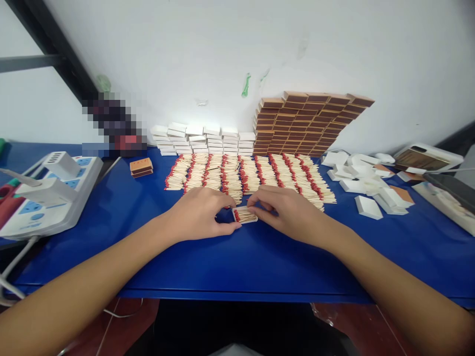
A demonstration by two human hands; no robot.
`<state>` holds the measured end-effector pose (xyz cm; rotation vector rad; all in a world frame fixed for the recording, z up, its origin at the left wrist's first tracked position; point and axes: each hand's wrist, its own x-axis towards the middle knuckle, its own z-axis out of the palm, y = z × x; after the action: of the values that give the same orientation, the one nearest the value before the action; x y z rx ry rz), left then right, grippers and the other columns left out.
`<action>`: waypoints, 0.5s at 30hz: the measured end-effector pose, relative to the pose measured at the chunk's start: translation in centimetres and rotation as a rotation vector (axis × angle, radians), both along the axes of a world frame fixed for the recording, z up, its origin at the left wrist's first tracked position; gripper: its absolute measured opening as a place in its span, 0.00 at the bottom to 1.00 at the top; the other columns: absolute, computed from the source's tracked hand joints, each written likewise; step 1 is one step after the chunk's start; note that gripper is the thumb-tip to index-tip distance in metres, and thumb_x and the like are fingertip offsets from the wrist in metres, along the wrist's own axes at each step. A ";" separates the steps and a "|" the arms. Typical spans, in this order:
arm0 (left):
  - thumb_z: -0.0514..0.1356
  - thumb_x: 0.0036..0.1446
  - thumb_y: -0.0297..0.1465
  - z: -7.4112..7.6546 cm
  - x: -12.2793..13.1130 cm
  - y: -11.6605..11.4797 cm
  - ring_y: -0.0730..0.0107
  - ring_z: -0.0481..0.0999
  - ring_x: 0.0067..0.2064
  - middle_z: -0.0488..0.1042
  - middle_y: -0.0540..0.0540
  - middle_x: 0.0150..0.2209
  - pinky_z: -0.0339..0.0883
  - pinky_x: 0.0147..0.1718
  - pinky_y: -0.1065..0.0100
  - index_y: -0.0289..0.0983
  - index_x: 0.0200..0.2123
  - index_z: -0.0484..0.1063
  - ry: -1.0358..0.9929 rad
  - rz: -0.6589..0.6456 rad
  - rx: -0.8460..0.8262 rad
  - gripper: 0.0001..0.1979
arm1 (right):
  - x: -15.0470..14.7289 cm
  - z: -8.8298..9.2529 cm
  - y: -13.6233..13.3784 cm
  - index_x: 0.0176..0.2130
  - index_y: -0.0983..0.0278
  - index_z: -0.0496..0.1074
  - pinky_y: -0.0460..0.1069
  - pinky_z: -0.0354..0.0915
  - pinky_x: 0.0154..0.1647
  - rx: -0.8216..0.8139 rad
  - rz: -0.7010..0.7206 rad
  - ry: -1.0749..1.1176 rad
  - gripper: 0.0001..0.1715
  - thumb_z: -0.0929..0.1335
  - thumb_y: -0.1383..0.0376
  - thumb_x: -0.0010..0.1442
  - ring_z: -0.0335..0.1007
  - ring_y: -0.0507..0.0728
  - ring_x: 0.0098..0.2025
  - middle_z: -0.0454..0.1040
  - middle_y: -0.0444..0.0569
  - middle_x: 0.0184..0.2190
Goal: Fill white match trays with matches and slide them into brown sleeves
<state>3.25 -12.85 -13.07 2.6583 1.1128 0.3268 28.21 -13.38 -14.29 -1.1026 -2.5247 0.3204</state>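
A small white matchbox tray [245,215] filled with red-tipped matches lies on the blue table [260,257], between my two hands. My left hand [202,213] has its fingers curled, and its thumb and fingertips pinch the tray's left end. My right hand [285,210] pinches the tray's right side with bent fingers. Just behind both hands, rows of loose red-tipped matches [248,175] are spread across the table.
Stacks of empty white trays [202,138] and a stack of brown matchbox sleeves [304,123] stand against the wall. Loose white trays [365,185] lie at the right, two brown boxes [141,167] at the left. A white power strip [44,193] with plugs sits far left.
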 end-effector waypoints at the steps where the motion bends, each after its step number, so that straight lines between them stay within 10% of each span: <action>1: 0.64 0.61 0.43 0.0 0.0 0.0 0.69 0.75 0.32 0.78 0.51 0.30 0.55 0.29 0.67 0.39 0.40 0.81 0.000 -0.009 -0.006 0.14 | 0.2 0.0 0.2 0.43 0.61 0.75 0.50 0.61 0.36 0.020 -0.028 -0.004 0.06 0.67 0.65 0.72 0.71 0.56 0.34 0.75 0.47 0.36; 15: 0.65 0.61 0.44 0.1 0.0 -0.1 0.71 0.74 0.31 0.78 0.51 0.30 0.56 0.30 0.67 0.39 0.41 0.82 -0.011 -0.061 -0.025 0.15 | 1.3 -1.3 2.2 0.51 0.62 0.77 0.54 0.68 0.42 0.100 -0.085 -0.080 0.12 0.66 0.67 0.72 0.76 0.61 0.43 0.79 0.53 0.43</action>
<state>3.22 -12.95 -13.02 2.6594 1.0228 0.3139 29.51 -11.21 -15.61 -1.2011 -2.5237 0.1281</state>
